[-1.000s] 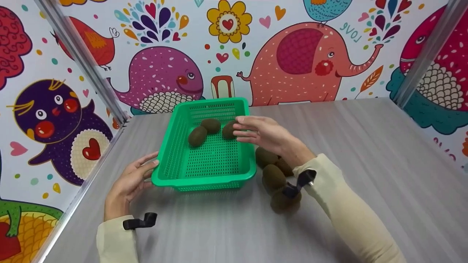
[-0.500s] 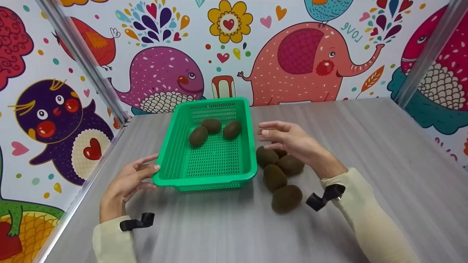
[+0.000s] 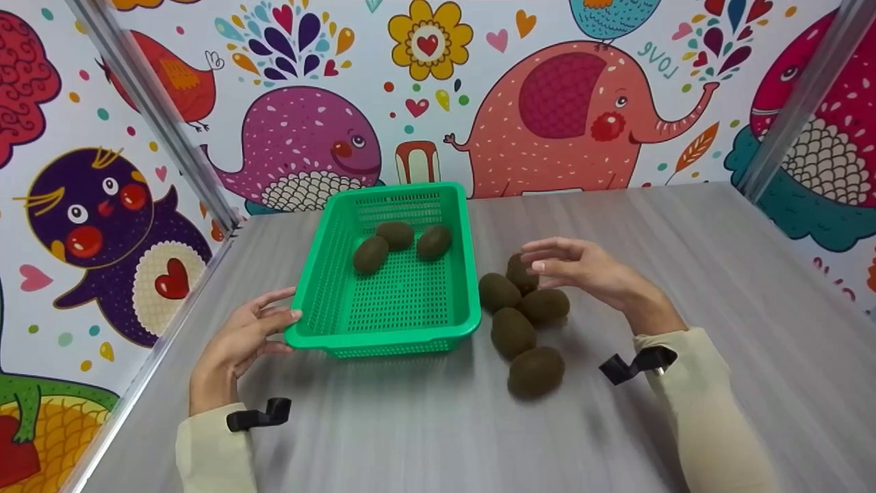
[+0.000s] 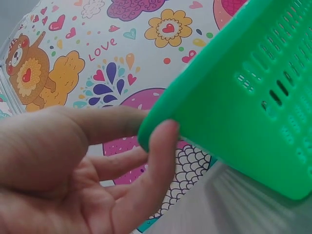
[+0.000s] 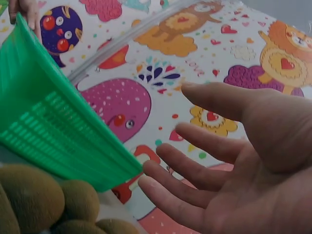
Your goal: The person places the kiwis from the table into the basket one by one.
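Observation:
In the head view a green plastic basket [image 3: 383, 341] stands on the table, with three brown kiwis [image 3: 394, 236] inside toward its far end. My left hand [image 3: 241, 342] pinches the basket's near left corner rim between thumb and fingers, plain in the left wrist view. Several more kiwis [image 3: 513, 333] lie clustered on the table along the basket's right side. Over the farthest loose kiwi [image 3: 519, 275] hovers my right hand [image 3: 592, 272], partly covering it. The right wrist view has this hand [image 5: 219, 165] with fingers spread and an unoccupied palm.
The grey wood-grain table [image 3: 684, 287] extends right of the kiwis and in front of the basket. Printed cartoon panels [image 3: 424, 103] wall the back and sides, joined by metal corner posts [image 3: 164, 116]. A black wrist mount [image 3: 640, 364] sits on each sleeve.
My right hand has moved out from above the basket, rightward to the loose kiwis, uncovering the third kiwi inside. The left hand stays at the basket rim.

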A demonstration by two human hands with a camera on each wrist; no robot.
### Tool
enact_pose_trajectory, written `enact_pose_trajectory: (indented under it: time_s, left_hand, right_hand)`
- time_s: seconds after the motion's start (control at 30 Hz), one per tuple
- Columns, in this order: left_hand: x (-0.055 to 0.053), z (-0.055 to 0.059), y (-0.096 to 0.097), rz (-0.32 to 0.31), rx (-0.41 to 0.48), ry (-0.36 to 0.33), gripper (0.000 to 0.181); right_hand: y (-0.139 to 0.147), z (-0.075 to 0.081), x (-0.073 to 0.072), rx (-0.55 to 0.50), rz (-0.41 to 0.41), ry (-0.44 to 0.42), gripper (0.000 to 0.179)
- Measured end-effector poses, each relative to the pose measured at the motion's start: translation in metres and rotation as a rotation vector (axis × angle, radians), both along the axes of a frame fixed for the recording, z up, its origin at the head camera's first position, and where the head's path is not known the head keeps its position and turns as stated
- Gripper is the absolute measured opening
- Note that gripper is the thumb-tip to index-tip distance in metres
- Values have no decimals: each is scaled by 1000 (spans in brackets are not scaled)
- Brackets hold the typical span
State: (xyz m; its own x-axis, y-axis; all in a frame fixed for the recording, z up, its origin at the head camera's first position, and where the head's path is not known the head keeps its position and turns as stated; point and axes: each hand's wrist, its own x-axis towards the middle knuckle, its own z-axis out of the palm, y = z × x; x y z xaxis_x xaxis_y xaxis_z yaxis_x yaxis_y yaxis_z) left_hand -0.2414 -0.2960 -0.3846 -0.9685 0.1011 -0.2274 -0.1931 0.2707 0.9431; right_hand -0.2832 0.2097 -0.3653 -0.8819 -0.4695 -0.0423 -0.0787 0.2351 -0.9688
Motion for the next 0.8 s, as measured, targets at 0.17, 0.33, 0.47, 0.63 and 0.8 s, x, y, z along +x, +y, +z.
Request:
enact_pose_trajectory:
  time_s: [0.17, 0.33, 0.47, 0.63, 0.8]
  left_hand:
    - [-1, -1, 1, 36, 1, -4, 72]
    - [-1, -2, 1, 46, 17, -4, 72]
    - [0, -3, 1, 45, 17, -9, 71]
    - [1, -3, 2, 53, 10, -18, 71]
    - [0, -2, 3, 64, 21, -24, 73]
  right_hand:
    - [8, -10, -8, 12, -3, 2, 51]
    - [15, -18, -14, 47, -36, -6, 51]
    - [21, -23, -16, 73, -68, -17, 55]
    - [26, -29, -19, 116, -113, -22, 55]
    - [29, -38, -23, 188, -118, -32, 56]
